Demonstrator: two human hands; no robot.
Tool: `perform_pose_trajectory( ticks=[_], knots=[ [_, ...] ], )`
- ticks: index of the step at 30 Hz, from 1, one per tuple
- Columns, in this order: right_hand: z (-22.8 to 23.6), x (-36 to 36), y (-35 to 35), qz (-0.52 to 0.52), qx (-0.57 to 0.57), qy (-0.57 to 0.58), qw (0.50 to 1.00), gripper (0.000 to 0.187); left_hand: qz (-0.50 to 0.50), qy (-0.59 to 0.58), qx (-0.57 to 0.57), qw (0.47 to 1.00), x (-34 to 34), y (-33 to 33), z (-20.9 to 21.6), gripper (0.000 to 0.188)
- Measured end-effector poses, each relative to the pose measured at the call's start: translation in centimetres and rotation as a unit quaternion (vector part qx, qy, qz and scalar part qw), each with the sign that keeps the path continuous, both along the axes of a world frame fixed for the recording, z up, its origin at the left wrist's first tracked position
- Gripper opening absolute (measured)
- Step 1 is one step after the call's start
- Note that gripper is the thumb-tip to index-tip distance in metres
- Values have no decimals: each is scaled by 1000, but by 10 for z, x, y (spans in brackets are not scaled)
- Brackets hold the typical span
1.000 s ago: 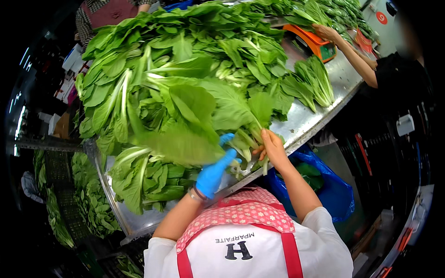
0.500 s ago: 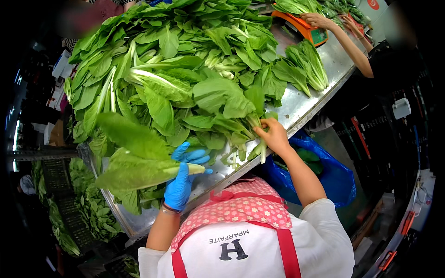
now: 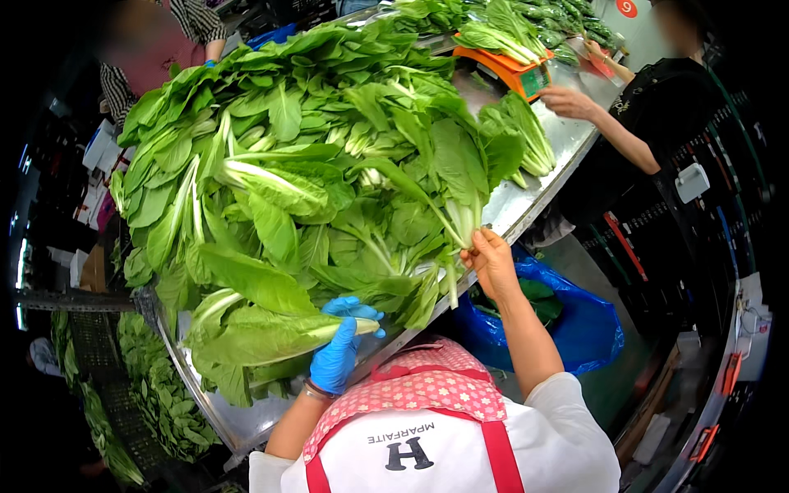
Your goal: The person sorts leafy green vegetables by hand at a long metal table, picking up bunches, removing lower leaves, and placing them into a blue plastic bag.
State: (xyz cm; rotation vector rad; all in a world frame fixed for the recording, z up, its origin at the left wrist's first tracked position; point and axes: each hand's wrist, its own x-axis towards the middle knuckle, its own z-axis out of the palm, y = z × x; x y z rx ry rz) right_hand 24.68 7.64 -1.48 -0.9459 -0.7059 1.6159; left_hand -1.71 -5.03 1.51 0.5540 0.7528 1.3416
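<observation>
Two greens in hand: left hand (image 3: 335, 355), blue-gloved, wraps thumb and fingers round base of left head (image 3: 267, 330), leaves over table's near side; right hand (image 3: 495, 264), bare, pinches stalk end of right head (image 3: 462, 193) at heap's right edge

Done, seemingly: small share, one bunch (image 3: 534, 152) lying apart on metal table (image 3: 538, 193), another on orange scale (image 3: 526, 80), co-worker's hand (image 3: 569, 103) just beside

Left, seemingly: most, big heap (image 3: 288, 115) covering table; blue bag (image 3: 598, 329) below edge, leaves inside
</observation>
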Motion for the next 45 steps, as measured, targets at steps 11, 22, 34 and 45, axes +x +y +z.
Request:
perform_pose_trajectory(
  ticks=[11, 22, 34, 45],
  knots=[
    [-9, 3, 18, 68, -26, 146, 987, 22, 112, 117, 33, 986, 18, 40, 11, 33],
    [5, -28, 26, 105, 21, 94, 990, 26, 72, 23, 32, 997, 22, 24, 23, 24],
    [12, -83, -27, 87, 149, -118, 978, 39, 68, 120, 12, 990, 43, 51, 38, 45],
    [19, -90, -52, 73, 363, -379, 848, 20, 110, 279, 10, 954, 28, 34, 15, 42]
  ],
)
